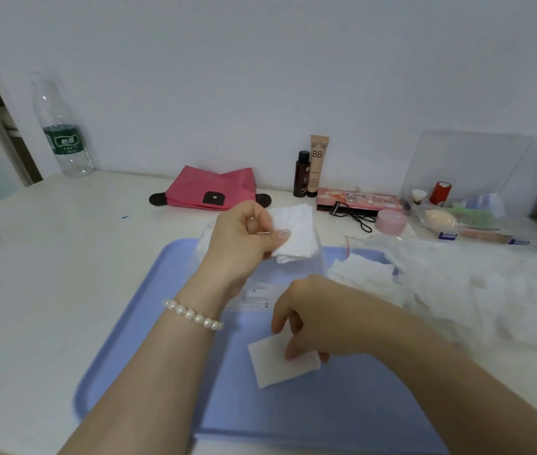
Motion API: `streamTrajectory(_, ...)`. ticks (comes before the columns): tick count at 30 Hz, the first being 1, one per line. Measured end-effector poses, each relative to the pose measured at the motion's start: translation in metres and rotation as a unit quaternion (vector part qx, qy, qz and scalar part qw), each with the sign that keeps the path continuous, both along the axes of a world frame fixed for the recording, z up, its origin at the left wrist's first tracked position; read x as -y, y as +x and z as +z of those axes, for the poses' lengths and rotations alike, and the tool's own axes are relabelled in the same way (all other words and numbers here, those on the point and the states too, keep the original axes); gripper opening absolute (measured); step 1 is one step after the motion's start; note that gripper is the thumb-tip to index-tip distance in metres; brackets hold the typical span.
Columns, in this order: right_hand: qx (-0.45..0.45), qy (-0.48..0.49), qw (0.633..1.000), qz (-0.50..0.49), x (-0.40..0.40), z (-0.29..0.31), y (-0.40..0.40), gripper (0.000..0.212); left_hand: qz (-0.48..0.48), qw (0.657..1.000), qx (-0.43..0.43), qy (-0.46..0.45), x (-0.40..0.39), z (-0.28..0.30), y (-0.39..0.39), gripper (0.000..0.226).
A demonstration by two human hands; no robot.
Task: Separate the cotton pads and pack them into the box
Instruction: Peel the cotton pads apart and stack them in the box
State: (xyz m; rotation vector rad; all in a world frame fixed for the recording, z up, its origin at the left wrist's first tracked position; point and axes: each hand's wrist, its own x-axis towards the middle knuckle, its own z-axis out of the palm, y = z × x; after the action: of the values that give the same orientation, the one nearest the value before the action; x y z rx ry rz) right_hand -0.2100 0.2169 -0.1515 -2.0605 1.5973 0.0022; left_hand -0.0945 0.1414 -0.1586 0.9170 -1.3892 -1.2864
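Left hand [244, 238] is up above the far edge of the pale blue plastic tray [122, 356], wrist bent, a white pearl bracelet [193, 315] around it, and thumb and curled fingers are pinching a small stack of white square cotton pads [295, 234] by its left edge. The stack hangs clear of the tray, corners fanned a little apart. Right hand [309, 316] comes in from the right, forearm low across the tray, knuckles up, fingers curled downward with the fingertips [291, 354] on a single white square cotton pad [277, 364] lying flat on the tray's middle; whether they pinch it or only press it, I cannot tell. Under and behind the left hand sits a clear plastic box [260, 290] on the tray, its walls hard to trace. To the right, more loose white cotton pads [363, 274] are heaped at the tray's far right corner beside a crumpled clear plastic bag [477, 290]. On the white table [47, 257] by the wall: a pink folded pouch [211, 190], a clear water bottle with a green label [62, 133], a beige tube marked BB [317, 165].
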Motion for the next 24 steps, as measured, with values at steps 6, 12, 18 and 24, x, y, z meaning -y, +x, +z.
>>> streamTrajectory(6, -0.033, 0.000, 0.999, 0.005, -0.002, -0.006, 0.003, 0.018, -0.012, 1.000, 0.017, -0.007, 0.000, 0.000, -0.001, 0.034)
streamTrajectory(12, -0.048, -0.060, 0.996, 0.038, -0.003, 0.003, -0.002, 0.004, -0.021, 0.999, 0.036, -0.001, -0.002, 0.000, -0.001, 0.048)
streamTrajectory(18, 0.130, -0.099, 0.986, -0.034, -0.008, 0.045, -0.031, 0.016, -0.006, 1.000, 0.004, -0.008, -0.003, 0.001, -0.004, 0.029)
streamTrajectory(24, 0.468, -0.160, 0.841, -0.219, 0.007, 0.043, -0.051, 0.015, -0.016, 0.999, -0.006, -0.031, -0.008, 0.000, -0.008, 0.035)
